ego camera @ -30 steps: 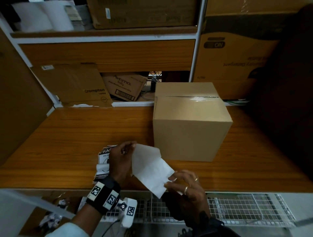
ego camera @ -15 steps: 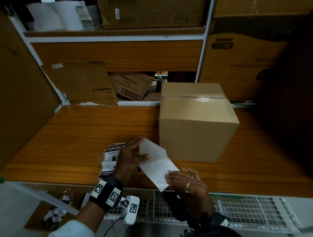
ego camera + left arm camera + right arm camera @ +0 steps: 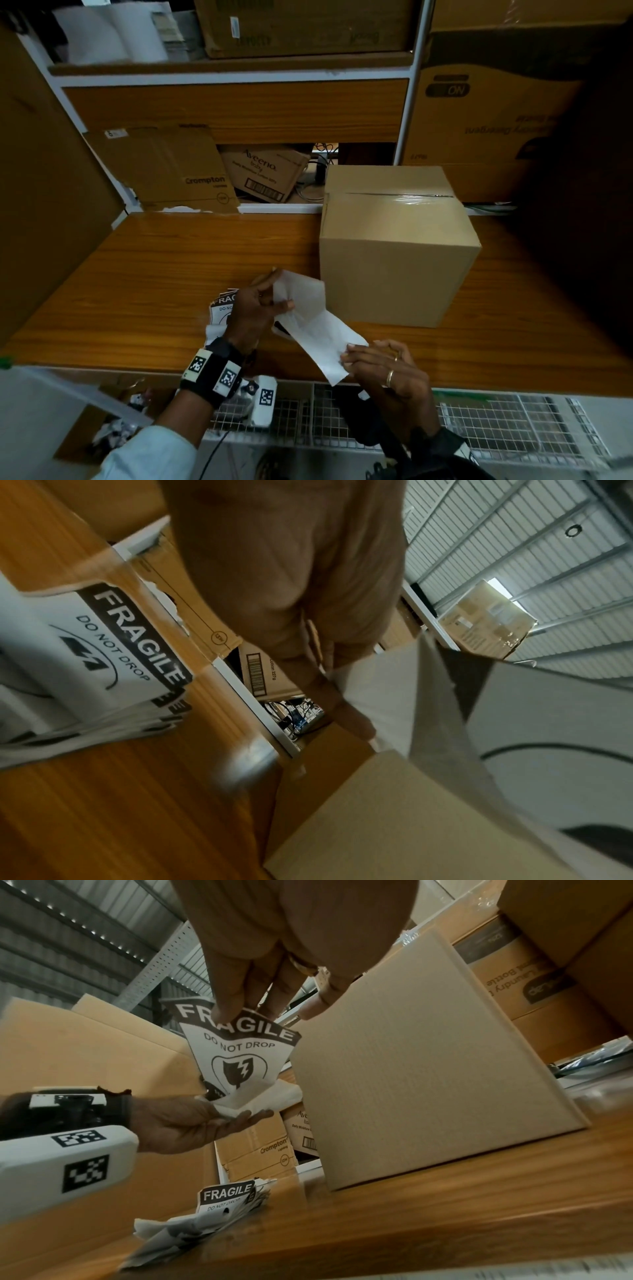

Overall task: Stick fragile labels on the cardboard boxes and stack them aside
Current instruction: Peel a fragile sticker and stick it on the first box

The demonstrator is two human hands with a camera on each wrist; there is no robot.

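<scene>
A sealed plain cardboard box (image 3: 397,246) (image 3: 428,1056) stands on the wooden table (image 3: 154,274), taped along its top. In front of it I hold a fragile label (image 3: 315,329) (image 3: 240,1053) with its printed face down. My left hand (image 3: 263,305) (image 3: 209,1121) pinches its far end, where a white backing sheet (image 3: 267,1099) curls away. My right hand (image 3: 380,363) (image 3: 240,999) pinches the near end at the word FRAGILE. A pile of more fragile labels (image 3: 222,308) (image 3: 103,653) (image 3: 222,1202) lies on the table under my left hand.
Flattened cartons, one marked Crompton (image 3: 178,171) and one Aveeno (image 3: 263,171), lean at the table's back. Large boxes (image 3: 486,123) stand at the right on a shelf frame. A wire mesh basket (image 3: 496,425) runs below the table's near edge.
The hands have drawn apart. The left hand has pulled the backing up and back while the right holds the label's near end, so the sheet is longer and bent.
</scene>
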